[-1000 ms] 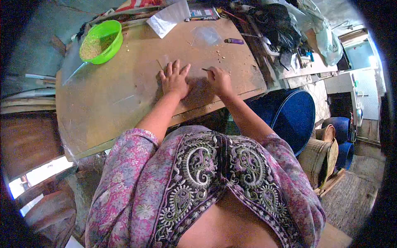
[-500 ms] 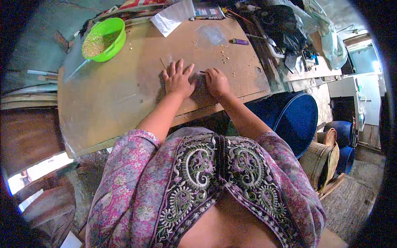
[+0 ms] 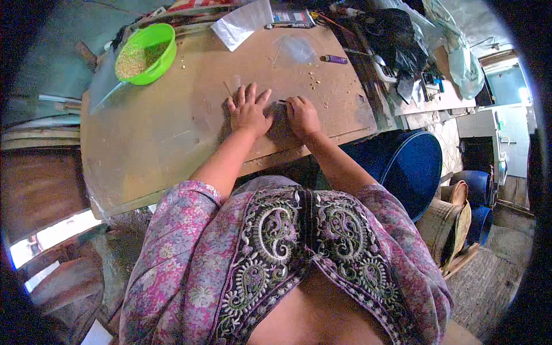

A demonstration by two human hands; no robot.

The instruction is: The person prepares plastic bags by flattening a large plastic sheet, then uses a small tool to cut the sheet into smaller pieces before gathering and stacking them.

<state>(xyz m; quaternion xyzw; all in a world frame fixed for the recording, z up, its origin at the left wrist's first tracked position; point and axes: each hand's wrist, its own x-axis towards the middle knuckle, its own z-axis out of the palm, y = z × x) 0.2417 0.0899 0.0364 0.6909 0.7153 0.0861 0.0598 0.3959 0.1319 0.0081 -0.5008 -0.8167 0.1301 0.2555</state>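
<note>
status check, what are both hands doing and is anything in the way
Left hand spread palm-down on board. Right hand pinching small dark thin tool, type unclear. Nothing visibly between the hands and the tool's tip.

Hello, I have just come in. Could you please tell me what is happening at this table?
A person works with two bare hands at a brown wooden table. The left hand lies flat with fingers spread. The right hand pinches a small, thin, dark object, too small to identify. Farther back stand a bright green plastic bowl of pale, grain-like pieces and, on the other side, a purple lighter-like object.
</note>
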